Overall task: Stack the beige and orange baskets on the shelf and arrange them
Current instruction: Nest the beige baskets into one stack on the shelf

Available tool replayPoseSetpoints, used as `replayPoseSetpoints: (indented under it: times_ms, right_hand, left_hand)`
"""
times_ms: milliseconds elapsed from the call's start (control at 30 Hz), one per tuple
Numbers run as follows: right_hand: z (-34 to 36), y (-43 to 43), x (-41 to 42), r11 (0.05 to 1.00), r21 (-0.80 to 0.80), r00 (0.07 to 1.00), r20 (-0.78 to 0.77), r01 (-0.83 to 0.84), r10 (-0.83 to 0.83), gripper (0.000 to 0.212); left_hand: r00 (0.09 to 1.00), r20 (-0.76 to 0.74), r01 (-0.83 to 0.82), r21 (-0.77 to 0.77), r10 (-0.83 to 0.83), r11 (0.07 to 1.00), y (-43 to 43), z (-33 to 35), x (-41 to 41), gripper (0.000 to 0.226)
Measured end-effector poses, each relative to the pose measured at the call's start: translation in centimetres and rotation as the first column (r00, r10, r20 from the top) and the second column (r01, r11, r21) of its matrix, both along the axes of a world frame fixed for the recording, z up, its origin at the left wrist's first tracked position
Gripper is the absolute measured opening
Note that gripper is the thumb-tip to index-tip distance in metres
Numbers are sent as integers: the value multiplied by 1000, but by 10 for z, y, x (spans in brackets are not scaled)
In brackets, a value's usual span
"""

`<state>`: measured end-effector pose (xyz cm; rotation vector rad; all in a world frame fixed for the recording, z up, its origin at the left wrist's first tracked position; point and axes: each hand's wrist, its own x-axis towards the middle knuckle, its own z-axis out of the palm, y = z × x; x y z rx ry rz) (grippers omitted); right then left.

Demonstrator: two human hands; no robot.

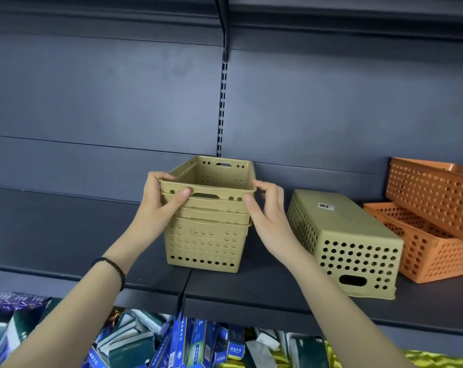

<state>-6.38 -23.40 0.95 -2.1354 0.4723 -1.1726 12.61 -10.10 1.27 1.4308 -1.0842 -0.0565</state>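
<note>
Four beige baskets sit nested on the dark shelf point(65, 235) as one stack point(206, 221). Left hand point(158, 205) and right hand point(265, 216) grasp the top basket point(211, 179) by its rim, probably to seat it squarely. One upturned beige basket point(344, 235) and orange baskets point(432, 216) lie just right, unstacked.

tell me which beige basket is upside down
The lone beige basket right of the stack, beside the orange baskets: its solid bottom faces up with a sticker on it. The stacked beige baskets sit open side up.

beige baskets point(203, 235) perforated; orange baskets point(424, 235) perforated; shelf point(65, 235) seemingly dark grey.
</note>
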Motion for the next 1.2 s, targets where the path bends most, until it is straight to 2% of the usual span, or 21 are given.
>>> replayPoseSetpoints:
  times_ms: [67,133,200,267,333,433,500,633,800,867,933,1033,1200]
  right_hand:
    - [3,-6,-17,999,-21,994,-101,-45,43,35]
    - [5,-18,-45,992,-108,973,-227,-70,43,39]
    - [8,-35,-80,971,-241,948,-310,-12,-65,31]
    - [11,-53,-117,913,-395,898,-358,103,-256,30]
    - [16,-65,-148,865,-472,828,-407,170,-385,46]
    - [16,-74,-178,875,-468,736,-548,126,-399,76]
    - [11,-78,-189,866,-494,684,-608,73,-404,86]
    - [6,-81,-192,840,-541,702,-580,48,-414,93]
    - [-2,-78,-190,798,-600,777,-478,52,-410,82]
    - [-6,-82,-199,735,-677,756,-462,37,-463,92]
    - [-12,-87,-212,680,-733,692,-474,33,-544,108]
    - [-21,-92,-226,672,-737,638,-485,70,-598,121]
    - [-26,-94,-224,656,-745,679,-422,117,-600,110]
  left_hand:
    - [996,39,-76,-4,76,997,2,1,-4,29]
    - [974,82,-207,-43,209,977,4,3,-14,31]
    - [955,89,-278,-64,283,958,3,4,-24,38]
    - [957,56,-282,-57,285,958,1,3,-34,44]
    - [951,38,-305,-58,307,951,-3,0,-41,49]
    - [941,7,-336,-70,338,939,-9,-2,-51,52]
    - [938,-3,-346,-65,346,936,-14,-3,-59,53]
    - [924,4,-381,-77,382,921,-23,-4,-74,56]
    - [912,3,-409,-91,411,908,-29,-5,-90,54]
    - [912,4,-408,-89,410,909,-29,-7,-92,53]
    - [913,9,-405,-87,407,910,-28,-8,-93,51]
    - [905,18,-422,-94,425,902,-28,-10,-98,49]
    - [894,20,-441,-134,448,887,-32,-13,-108,49]
